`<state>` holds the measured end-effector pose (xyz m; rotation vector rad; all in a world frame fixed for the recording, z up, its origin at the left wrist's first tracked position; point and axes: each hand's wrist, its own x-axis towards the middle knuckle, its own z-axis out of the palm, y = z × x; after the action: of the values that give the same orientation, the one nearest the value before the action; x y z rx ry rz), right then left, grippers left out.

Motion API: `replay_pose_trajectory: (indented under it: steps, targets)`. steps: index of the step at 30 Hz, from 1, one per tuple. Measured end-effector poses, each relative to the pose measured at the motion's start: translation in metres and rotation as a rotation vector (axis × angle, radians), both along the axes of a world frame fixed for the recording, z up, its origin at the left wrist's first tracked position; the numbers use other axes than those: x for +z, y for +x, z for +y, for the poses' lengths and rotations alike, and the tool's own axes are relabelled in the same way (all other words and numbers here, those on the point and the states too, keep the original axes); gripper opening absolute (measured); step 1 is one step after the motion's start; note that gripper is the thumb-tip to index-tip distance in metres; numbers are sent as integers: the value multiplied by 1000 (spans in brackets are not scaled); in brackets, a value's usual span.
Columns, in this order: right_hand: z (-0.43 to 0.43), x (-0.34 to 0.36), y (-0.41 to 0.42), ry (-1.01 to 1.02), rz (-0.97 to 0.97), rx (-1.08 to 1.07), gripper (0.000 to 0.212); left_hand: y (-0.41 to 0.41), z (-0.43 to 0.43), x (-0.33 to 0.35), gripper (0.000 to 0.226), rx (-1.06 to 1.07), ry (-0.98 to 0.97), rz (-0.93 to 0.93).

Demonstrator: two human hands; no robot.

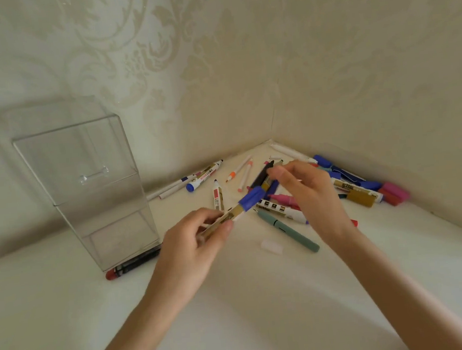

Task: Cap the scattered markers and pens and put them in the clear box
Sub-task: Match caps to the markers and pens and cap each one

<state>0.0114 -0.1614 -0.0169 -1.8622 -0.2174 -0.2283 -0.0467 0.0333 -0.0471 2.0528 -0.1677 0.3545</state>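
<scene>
My left hand (199,234) grips a blue-capped marker (238,208) above the counter (236,301); my right hand (307,190) pinches a black pen (262,175) over the scattered pile. The clear box (89,185) stands left.

Both bare forearms extended forward from the lower edge of the view, converging toward the centre. The left hand (199,234) was curled closed, thumb pressed against the fingertips, palm turned rightward. The right hand (307,190) was held higher and further forward, wrist bent, thumb and forefinger pinched together. The two hands were near each other, not touching.
</scene>
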Motion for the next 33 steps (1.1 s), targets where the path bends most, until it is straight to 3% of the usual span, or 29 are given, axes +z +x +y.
replay_pose_trajectory:
  steps: [3,8,12,16,18,20,21,23,27,29,33]
  targets:
    - [-19,-4,-1,-365,40,-136,11,-18,16,-13,13,208,381,-128]
    - [-23,-24,-18,-824,111,-119,19,-26,24,-26,20,251,628,-101]
    - [-22,-27,-27,-933,113,-124,20,-28,19,-29,35,312,777,-108]
    - [-20,-28,-30,-923,99,-148,20,-29,21,-26,27,427,863,-131]
    - [-18,-26,-32,-771,87,-155,19,-23,16,-25,19,445,789,-203]
    - [-15,-23,-34,-529,80,-133,16,-14,-1,-17,10,290,574,-285]
    - [-13,-21,-35,-431,75,-112,15,-9,-12,-11,17,180,416,-269]
    - [-8,-19,-36,-311,63,-61,11,3,-33,2,22,4,94,-137]
    - [-1,-20,-34,-150,65,-16,9,24,-61,19,12,-136,-283,82]
    - [0,-19,-33,-145,55,19,8,31,-65,22,8,-140,-402,134]
    - [-12,-9,-19,-404,53,140,16,43,-58,18,11,-86,-521,153]
